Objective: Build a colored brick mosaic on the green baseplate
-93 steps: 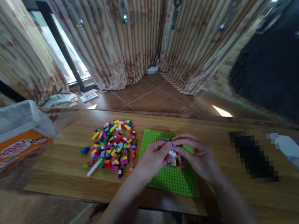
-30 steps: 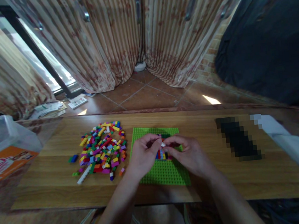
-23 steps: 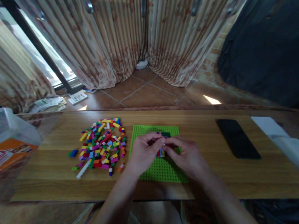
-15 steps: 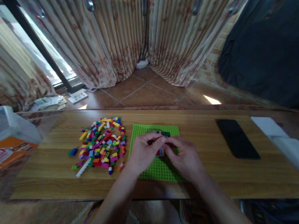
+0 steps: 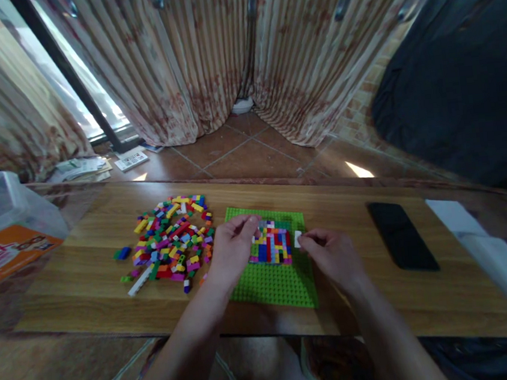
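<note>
A green studded baseplate (image 5: 273,290) lies on the table, bearing a flat patch of multicoloured building bricks (image 5: 272,249). My right hand (image 5: 335,257), just right of the patch, pinches a white toy brick (image 5: 298,239) between thumb and fingertips, above the baseplate's right side. Over the patch's left edge is my left hand (image 5: 231,250), its thumb and forefinger pressed together. Whatever sits in that pinch is too small to make out. My left fingers hide part of the patch's upper left corner.
Left of the baseplate spreads a pile of loose bricks (image 5: 172,238), with a long white piece (image 5: 140,280) at its near edge. A clear plastic box (image 5: 14,203) stands far left. To the right lie a black phone (image 5: 402,236) and white objects (image 5: 500,255).
My hands have parted from their meeting point over the patch, left hand leftward, right hand rightward. The brick patch is now uncovered, and the white brick shows in my right hand.
</note>
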The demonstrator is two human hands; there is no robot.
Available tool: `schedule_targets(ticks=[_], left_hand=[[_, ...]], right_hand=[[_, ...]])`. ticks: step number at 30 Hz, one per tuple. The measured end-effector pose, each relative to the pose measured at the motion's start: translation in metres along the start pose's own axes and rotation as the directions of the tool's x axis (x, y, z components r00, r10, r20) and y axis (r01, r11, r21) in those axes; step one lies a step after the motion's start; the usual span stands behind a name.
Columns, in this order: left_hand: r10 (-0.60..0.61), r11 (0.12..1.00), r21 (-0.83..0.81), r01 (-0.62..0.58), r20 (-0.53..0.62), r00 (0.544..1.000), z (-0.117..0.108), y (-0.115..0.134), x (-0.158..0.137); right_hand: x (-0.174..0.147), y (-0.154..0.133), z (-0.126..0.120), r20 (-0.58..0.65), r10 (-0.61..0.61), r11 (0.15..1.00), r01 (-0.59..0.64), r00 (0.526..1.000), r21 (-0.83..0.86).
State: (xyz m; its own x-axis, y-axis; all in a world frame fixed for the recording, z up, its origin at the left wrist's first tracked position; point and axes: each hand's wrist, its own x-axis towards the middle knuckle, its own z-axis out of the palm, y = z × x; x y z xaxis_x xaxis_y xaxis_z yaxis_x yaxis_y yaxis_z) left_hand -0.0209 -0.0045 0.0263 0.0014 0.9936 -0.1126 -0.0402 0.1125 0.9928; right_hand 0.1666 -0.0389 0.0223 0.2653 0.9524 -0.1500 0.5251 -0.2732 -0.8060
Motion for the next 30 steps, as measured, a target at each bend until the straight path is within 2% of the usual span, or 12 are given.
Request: schedule_targets(ticks=[4,6,11,16,22,26,30], left_hand=[[0.033,0.994,0.111,-0.021,-0.109,0.993,-0.005,-0.012,0.007],[0.053,0.98,0.197,-0.027,-0.128,0.99,-0.006,-0.016,0.009],[0.036,0.946,0.323,-0.014,-0.064,0.997,-0.007,-0.015,0.008],[0.022,0.899,0.438,0.002,-0.05,0.998,-0.007,-0.011,0.007],[0.004,0.854,0.52,-0.006,0.005,1.0,-0.007,-0.01,0.006],[0.013,0.849,0.529,0.001,-0.023,1.0,-0.006,-0.01,0.004],[0.025,0.868,0.497,0.004,-0.051,0.998,-0.005,-0.011,0.004]], right_hand=[[0.003,-0.001,0.004,0.03,-0.01,0.999,0.009,1.0,0.033],[0.004,-0.002,0.007,0.035,-0.006,1.0,0.005,0.999,0.03],[0.009,0.0,0.012,0.044,-0.005,0.999,0.003,0.999,0.052],[0.011,0.001,0.014,0.056,0.007,0.99,-0.015,0.998,0.142],[0.011,-0.001,0.016,0.078,0.062,0.959,-0.081,0.995,0.27],[0.012,-0.003,0.017,0.07,0.094,0.953,-0.11,0.993,0.283],[0.011,-0.002,0.017,0.071,0.07,0.96,-0.087,0.995,0.267]])
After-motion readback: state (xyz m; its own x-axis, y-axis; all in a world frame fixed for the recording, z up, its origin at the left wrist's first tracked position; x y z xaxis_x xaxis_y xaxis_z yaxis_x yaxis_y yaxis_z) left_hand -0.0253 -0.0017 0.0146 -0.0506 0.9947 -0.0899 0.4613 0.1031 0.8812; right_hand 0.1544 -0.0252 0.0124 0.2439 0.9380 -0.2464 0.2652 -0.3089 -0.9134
